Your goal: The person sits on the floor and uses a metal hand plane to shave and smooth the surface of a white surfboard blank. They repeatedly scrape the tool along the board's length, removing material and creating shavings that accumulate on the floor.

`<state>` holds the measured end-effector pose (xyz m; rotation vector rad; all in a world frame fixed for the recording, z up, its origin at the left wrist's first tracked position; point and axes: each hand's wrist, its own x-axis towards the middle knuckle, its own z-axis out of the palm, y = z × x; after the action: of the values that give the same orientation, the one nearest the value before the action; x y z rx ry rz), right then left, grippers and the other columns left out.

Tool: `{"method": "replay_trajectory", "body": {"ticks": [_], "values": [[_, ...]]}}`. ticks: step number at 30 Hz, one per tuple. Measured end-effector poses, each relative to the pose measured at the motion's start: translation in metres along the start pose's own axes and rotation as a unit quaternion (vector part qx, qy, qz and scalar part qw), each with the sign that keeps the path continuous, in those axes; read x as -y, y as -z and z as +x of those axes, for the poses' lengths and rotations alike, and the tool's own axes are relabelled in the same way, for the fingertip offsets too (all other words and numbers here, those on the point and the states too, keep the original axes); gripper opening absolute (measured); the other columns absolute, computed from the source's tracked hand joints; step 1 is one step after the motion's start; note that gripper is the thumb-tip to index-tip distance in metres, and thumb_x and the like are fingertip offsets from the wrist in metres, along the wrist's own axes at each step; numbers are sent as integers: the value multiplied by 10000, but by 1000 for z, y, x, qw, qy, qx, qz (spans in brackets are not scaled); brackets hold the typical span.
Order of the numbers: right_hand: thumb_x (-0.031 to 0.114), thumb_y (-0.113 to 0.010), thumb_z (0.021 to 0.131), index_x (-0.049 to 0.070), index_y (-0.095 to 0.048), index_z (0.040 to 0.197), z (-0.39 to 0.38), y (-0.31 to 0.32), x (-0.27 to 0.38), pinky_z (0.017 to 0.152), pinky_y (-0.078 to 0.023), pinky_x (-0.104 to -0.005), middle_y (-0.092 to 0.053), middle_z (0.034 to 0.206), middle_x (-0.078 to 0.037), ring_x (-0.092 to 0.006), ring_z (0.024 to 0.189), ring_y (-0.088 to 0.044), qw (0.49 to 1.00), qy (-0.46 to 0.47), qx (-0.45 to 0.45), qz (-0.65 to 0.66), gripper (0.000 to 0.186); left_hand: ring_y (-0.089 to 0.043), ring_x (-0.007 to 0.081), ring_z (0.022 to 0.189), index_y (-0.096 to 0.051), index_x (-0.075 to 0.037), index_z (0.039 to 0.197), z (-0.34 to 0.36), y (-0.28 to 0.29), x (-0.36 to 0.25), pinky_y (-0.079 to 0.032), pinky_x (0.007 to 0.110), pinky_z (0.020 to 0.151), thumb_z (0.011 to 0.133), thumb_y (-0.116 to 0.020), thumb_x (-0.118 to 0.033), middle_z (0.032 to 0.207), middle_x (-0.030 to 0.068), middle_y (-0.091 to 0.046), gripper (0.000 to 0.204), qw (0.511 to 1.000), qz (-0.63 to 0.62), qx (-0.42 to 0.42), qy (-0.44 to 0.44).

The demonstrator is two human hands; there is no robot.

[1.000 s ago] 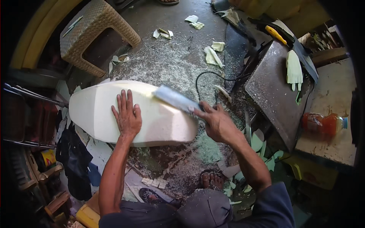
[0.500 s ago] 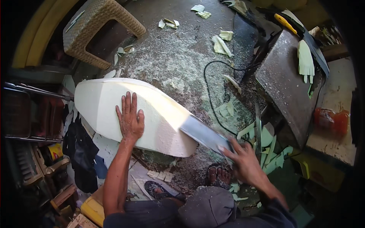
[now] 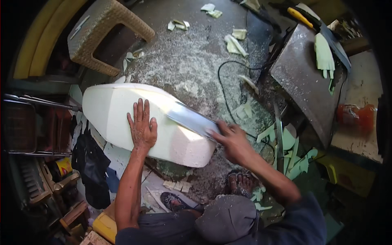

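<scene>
A long white foam piece (image 3: pixel 113 108) with rounded ends and a bevelled top lies across the middle of the view. My left hand (image 3: pixel 142 128) rests flat on its top with fingers stretched. My right hand (image 3: pixel 232 141), at the piece's right end, grips a long flat silver tool (image 3: pixel 190 117), which lies diagonally over the foam's sloping edge; its underside is hidden. A black cable (image 3: pixel 221 94) loops over the shavings-covered floor (image 3: pixel 179 69) just beyond the foam.
A woven stool (image 3: pixel 85 49) stands at upper left, a folded chair (image 3: pixel 26 126) and dark cloth (image 3: pixel 92 163) at left. A slanted dark board (image 3: pixel 300 85) with a yellow-handled tool (image 3: pixel 301 17) is at right, near an orange bottle (image 3: pixel 355 122). Several foam scraps (image 3: pixel 234 45) litter the floor.
My right hand and the flat tool moved down and right, off toward the foam's end, then back up and left onto it. My left hand has stayed pressed on the foam, shifting only slightly.
</scene>
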<state>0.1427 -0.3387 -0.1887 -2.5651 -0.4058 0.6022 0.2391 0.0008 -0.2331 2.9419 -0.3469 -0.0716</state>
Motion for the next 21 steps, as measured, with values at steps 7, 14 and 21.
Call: {"method": "replay_trajectory", "body": {"ticks": [7, 14, 21], "values": [[-104, -627, 750, 259, -625, 1414, -101, 0, -19, 1007, -506, -557, -416, 1573, -179, -460, 1177, -549, 998, 19, 8, 66, 757, -160, 358, 1580, -242, -134, 1649, -6, -4, 11, -66, 631, 1241, 1006, -438, -303, 1716, 131, -186, 693, 1000, 18, -1, 6], [-31, -598, 849, 236, -580, 1461, 16, -14, -17, 1083, -466, -575, -411, 1570, -185, -469, 1217, -534, 996, 26, 16, 88, 668, -174, 362, 1576, -261, -133, 1644, -8, 0, 13, -68, 632, 1241, 999, -438, -311, 1710, 138, -206, 692, 1000, -9, 19, -7], [-40, -632, 826, 258, -593, 1451, -20, -30, -27, 1069, -476, -535, -376, 1619, -160, -453, 1215, -537, 997, 59, -40, 32, 694, -162, 353, 1581, -262, -104, 1639, -11, 2, 9, -61, 620, 1246, 979, -443, -286, 1714, 133, -197, 708, 1000, 9, 15, -18]]}}
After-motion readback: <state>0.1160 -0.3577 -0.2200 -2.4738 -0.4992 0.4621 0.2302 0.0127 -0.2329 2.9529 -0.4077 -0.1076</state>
